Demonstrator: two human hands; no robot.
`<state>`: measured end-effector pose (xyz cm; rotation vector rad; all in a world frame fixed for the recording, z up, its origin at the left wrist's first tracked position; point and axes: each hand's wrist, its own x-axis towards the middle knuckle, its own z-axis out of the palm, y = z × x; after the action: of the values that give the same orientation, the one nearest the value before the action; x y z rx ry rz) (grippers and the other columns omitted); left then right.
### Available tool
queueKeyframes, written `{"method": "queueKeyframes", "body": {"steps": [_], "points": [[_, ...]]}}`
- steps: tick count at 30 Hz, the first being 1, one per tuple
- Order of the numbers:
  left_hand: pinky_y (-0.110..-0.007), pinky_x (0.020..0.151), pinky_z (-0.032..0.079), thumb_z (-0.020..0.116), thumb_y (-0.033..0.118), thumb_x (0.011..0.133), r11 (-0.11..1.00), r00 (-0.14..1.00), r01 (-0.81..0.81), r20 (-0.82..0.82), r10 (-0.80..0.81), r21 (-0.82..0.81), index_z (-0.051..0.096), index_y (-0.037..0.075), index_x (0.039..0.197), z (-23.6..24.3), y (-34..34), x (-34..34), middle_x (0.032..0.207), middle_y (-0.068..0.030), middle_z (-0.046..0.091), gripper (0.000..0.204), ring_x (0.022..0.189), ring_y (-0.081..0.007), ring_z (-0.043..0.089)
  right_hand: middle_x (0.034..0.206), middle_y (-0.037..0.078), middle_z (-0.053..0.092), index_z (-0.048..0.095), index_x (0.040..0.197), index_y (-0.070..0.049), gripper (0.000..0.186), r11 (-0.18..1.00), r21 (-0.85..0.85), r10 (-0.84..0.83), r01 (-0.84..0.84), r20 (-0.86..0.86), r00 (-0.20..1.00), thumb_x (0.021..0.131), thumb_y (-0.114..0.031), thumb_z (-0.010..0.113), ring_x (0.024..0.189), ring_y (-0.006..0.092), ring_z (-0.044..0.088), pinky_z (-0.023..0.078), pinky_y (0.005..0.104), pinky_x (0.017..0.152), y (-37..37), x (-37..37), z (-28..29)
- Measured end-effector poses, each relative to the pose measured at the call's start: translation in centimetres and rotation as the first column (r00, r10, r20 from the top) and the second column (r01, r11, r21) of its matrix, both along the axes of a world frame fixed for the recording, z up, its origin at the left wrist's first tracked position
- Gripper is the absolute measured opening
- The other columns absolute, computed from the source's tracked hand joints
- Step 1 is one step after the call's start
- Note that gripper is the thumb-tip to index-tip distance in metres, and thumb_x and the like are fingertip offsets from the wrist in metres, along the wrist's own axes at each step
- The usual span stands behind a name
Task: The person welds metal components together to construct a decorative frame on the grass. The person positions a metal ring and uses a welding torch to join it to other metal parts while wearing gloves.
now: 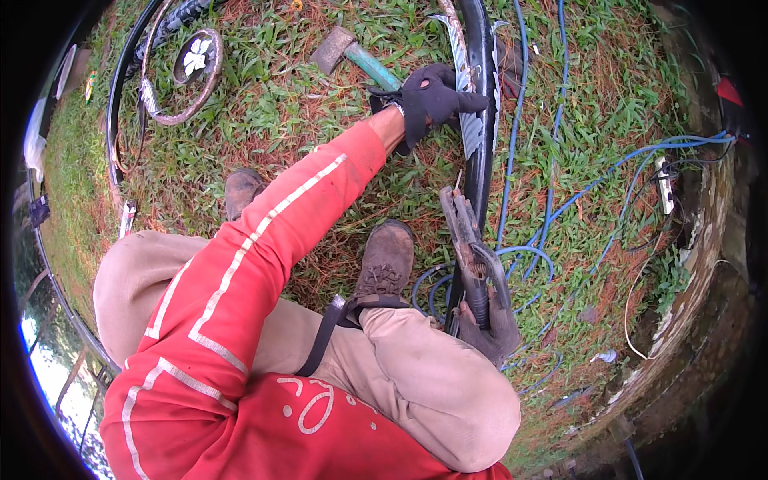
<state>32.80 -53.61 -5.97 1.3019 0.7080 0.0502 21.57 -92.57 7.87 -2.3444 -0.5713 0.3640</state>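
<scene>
My left hand (pixel 436 104), in a black glove, is closed at the edge of a silver-grey metal leaf ornament (pixel 473 136), one finger lying across it. The ornament lies along a black metal tube (pixel 480 172) that runs down from the top edge. Some of that hand's fingers are hidden behind the metal. Lower down, my right hand (pixel 498 326), in a dark grey glove, grips a welding electrode holder (pixel 472 264) beside the tube. From its jaws a thin rod (pixel 458 179) points up towards the leaf ornament. My right forearm is hidden behind my knee.
A hammer (pixel 352 60) with a green handle lies on the grass left of my left hand. Farther left stands a rusty scroll (pixel 210 88) with a white flower. Blue cables (pixel 552 184) cross the ground at right, near a white power strip (pixel 664 186) and a low wall (pixel 688 296).
</scene>
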Motion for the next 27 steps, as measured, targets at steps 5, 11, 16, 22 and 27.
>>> {"method": "queueKeyframes", "body": {"steps": [5, 11, 16, 22, 27], "points": [[-0.031, 0.073, 0.063, 0.101, 0.034, 0.082, 1.0, 1.0, -0.006, 0.007, 0.007, -0.02, 0.074, 0.001, 0.109, -0.6, 0.0, 0.1, 0.095, -0.0065, 0.076, 0.051, 0.082, -0.0147, 0.072, 0.101, 0.014, 0.079, 0.076, 0.134, 0.0, 0.056, 0.998, -0.005, -0.056, 0.056, -0.032, 0.998, 0.08, 0.002, 0.089, 0.082, 0.0206, 0.076, 0.061, 0.0338, 0.072, 0.3, -0.1, 0.0], [-0.031, 0.074, 0.064, 0.099, 0.036, 0.085, 0.999, 1.0, 0.022, -0.005, -0.022, -0.032, 0.074, 0.002, 0.105, -0.4, 0.0, 0.2, 0.093, -0.0054, 0.075, 0.046, 0.082, -0.0142, 0.072, 0.091, 0.017, 0.078, 0.078, 0.134, -0.006, 0.064, 0.986, -0.166, -0.02, 0.021, 0.006, 1.0, 0.072, -0.004, 0.093, 0.075, 0.0297, 0.078, 0.059, 0.0394, 0.068, 1.8, 0.4, 0.4], [-0.033, 0.084, 0.064, 0.095, 0.035, 0.089, 0.998, 0.999, 0.053, -0.005, -0.053, -0.032, 0.077, 0.003, 0.114, -0.6, 0.1, 0.0, 0.104, -0.0061, 0.08, 0.044, 0.086, -0.0135, 0.074, 0.084, 0.014, 0.075, 0.082, 0.127, -0.01, 0.056, 0.99, -0.142, 0.03, -0.008, 0.152, 0.988, 0.072, -0.008, 0.093, 0.07, 0.0299, 0.075, 0.057, 0.0411, 0.066, 2.8, 1.0, 0.7], [-0.034, 0.086, 0.064, 0.094, 0.031, 0.09, 0.994, 0.996, 0.085, 0.02, -0.084, -0.072, 0.075, 0.003, 0.119, -1.2, 0.3, 0.2, 0.106, -0.0066, 0.081, 0.045, 0.088, -0.0136, 0.075, 0.081, 0.014, 0.072, 0.083, 0.123, -0.012, 0.054, 0.981, -0.196, 0.02, 0.012, 0.163, 0.986, 0.071, -0.01, 0.095, 0.067, 0.0322, 0.072, 0.056, 0.0436, 0.064, 2.6, 1.0, 0.7], [-0.035, 0.087, 0.065, 0.093, 0.03, 0.091, 0.993, 0.996, 0.083, 0.034, -0.08, -0.082, 0.073, 0.003, 0.119, -1.1, 0.3, 0.2, 0.108, -0.0071, 0.081, 0.043, 0.09, -0.0145, 0.076, 0.084, 0.014, 0.072, 0.083, 0.119, -0.012, 0.048, 0.979, -0.204, 0.023, 0.013, 0.171, 0.985, 0.072, -0.012, 0.094, 0.07, 0.0339, 0.073, 0.056, 0.0446, 0.063, 2.5, 1.0, 0.5]]}}
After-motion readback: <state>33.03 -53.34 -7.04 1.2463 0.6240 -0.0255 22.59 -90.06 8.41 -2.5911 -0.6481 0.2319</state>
